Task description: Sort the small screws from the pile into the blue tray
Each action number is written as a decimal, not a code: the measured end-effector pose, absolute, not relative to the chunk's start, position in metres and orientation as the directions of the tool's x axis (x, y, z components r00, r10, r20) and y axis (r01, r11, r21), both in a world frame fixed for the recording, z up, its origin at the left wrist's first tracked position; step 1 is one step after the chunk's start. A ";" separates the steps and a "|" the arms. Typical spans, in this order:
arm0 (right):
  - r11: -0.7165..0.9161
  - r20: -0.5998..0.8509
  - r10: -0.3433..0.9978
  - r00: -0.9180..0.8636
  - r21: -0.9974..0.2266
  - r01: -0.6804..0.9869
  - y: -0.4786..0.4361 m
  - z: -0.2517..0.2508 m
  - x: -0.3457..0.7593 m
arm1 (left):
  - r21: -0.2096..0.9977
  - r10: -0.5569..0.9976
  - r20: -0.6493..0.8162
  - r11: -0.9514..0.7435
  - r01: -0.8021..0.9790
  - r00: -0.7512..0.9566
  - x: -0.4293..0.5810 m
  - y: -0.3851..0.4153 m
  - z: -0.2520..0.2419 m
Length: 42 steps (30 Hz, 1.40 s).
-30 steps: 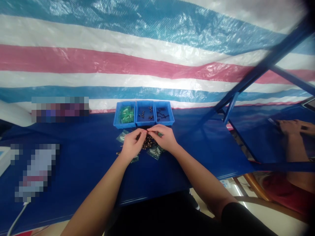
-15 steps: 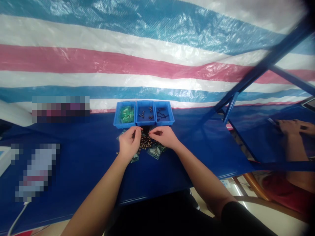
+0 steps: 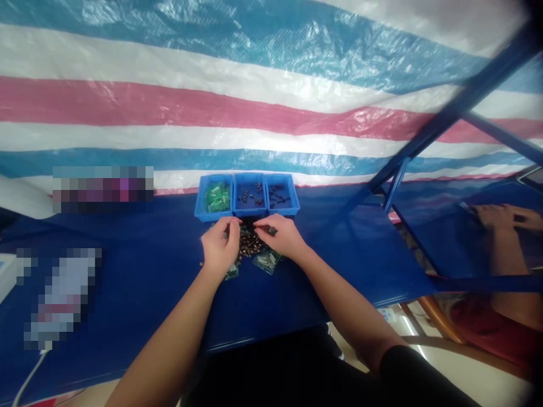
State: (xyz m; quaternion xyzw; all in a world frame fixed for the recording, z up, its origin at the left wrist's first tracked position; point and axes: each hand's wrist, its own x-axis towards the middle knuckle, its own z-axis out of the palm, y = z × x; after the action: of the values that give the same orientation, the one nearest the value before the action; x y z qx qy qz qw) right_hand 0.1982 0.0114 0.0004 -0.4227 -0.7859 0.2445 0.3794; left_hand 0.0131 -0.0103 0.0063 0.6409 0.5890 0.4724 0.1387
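Observation:
My left hand (image 3: 220, 246) is pinched closed at the left of a loose pile of brass-coloured screws (image 3: 250, 245); whatever lies between its fingertips is too small to make out. Over the pile's right side, my right hand (image 3: 281, 234) has thumb and fingertips brought together, their contents also unclear. Small clear packets (image 3: 267, 261) with pale pieces inside lie around the pile. Just beyond my hands stand three blue bins in a row. Green packets fill the left bin (image 3: 197, 204), scattered screws lie in the middle bin (image 3: 250, 212), and dark screws in the right bin (image 3: 293, 208).
The blue table (image 3: 360, 254) meets a striped plastic sheet (image 3: 254, 107) behind the bins. A blue metal frame (image 3: 441, 121) slants up on the right, with another person's hands (image 3: 500, 217) beyond it. Pixelated objects and a white cable (image 3: 29, 373) are at the left.
Both hands have shifted slightly, my right fingertips moving a little left and up. The middle bin seems to show more screws near its centre.

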 end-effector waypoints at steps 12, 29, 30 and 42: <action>0.627 0.214 0.767 -0.605 -0.449 0.636 0.012 -0.006 0.196 | 0.737 0.901 0.423 -0.277 0.617 -0.101 0.016 -0.011 0.008; 0.672 0.285 0.731 -0.620 -0.453 0.586 0.009 -0.001 0.194 | 0.725 0.907 0.412 -0.268 0.635 -0.088 0.016 -0.010 0.006; 0.656 0.297 0.744 -0.598 -0.493 0.572 0.009 0.001 0.195 | 0.722 0.904 0.418 -0.273 0.636 -0.086 0.016 -0.010 0.007; 0.367 0.287 0.920 -0.268 -0.872 0.323 0.008 0.008 0.197 | 0.695 0.927 0.355 -0.348 0.629 0.121 0.016 -0.009 0.003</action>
State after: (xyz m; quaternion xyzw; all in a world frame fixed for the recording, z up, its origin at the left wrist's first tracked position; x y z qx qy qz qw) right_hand 0.1970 0.0084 0.0076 -0.4361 -0.7125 0.3557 0.4190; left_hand 0.0163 -0.0086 0.0028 0.7237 0.5376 0.3879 0.1918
